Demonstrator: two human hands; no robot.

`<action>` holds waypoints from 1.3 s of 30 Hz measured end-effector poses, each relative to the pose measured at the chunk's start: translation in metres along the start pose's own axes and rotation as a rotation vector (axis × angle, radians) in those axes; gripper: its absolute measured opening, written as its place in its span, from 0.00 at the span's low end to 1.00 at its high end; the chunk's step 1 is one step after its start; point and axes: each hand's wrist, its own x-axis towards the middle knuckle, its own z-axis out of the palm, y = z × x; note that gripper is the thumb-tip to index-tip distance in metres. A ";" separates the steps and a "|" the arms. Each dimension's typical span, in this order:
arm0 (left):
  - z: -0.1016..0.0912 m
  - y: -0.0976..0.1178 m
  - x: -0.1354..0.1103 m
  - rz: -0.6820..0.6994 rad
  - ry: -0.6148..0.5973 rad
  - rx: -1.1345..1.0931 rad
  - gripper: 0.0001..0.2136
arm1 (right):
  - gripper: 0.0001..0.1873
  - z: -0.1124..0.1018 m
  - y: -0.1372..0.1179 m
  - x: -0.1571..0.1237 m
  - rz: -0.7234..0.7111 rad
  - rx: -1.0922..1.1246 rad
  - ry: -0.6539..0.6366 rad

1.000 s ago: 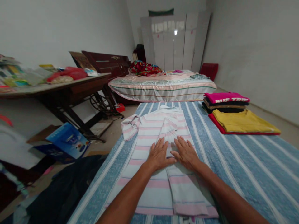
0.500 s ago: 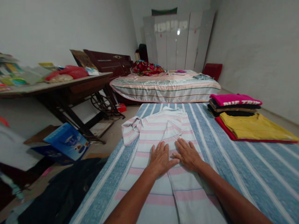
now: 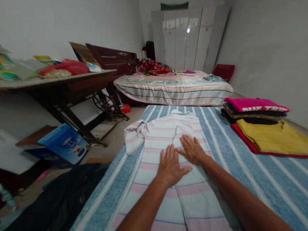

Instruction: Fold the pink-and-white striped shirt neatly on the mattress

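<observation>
A white shirt with pink and thin blue stripes point(image 3: 155, 155) lies lengthwise on a blue-and-white striped bedspread point(image 3: 240, 183). Its right side is folded inward over the body, and the left sleeve point(image 3: 134, 139) sticks out crumpled. My left hand point(image 3: 171, 166) rests flat on the middle of the shirt, fingers stretched forward and thumb out to the right. Slightly farther off and to the right, my right hand point(image 3: 192, 150) lies flat on the folded-over part, fingers stretched. The near end of the shirt runs out of view at the bottom.
Right of the shirt sit a stack of folded clothes with a pink top point(image 3: 260, 105) and a folded yellow shirt point(image 3: 276, 136) on red cloth. Dark cloth point(image 3: 64, 192) and a blue box point(image 3: 67, 144) are at left, beneath a sewing-machine table point(image 3: 79, 78). Another bed point(image 3: 173, 91) stands beyond.
My right hand has slid forward over the folded part, away from my left hand. My left hand has shifted slightly right in view. The camera view has turned a little left.
</observation>
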 end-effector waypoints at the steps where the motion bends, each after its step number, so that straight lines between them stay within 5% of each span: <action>1: 0.000 0.000 0.000 0.001 0.001 0.000 0.46 | 0.36 -0.001 0.000 0.000 0.001 -0.001 -0.001; 16: 0.000 0.001 0.006 0.003 -0.038 0.009 0.47 | 0.35 -0.005 0.008 0.047 -0.003 0.003 -0.091; 22: 0.001 0.001 0.007 0.012 0.005 0.022 0.46 | 0.33 -0.020 0.001 0.011 -0.047 0.006 0.012; 31: -0.006 0.003 0.011 -0.007 -0.044 0.054 0.46 | 0.35 -0.016 0.006 -0.018 -0.071 -0.011 -0.045; 39: -0.005 0.007 -0.023 0.011 -0.053 0.087 0.45 | 0.37 -0.025 -0.006 -0.063 -0.083 0.029 -0.041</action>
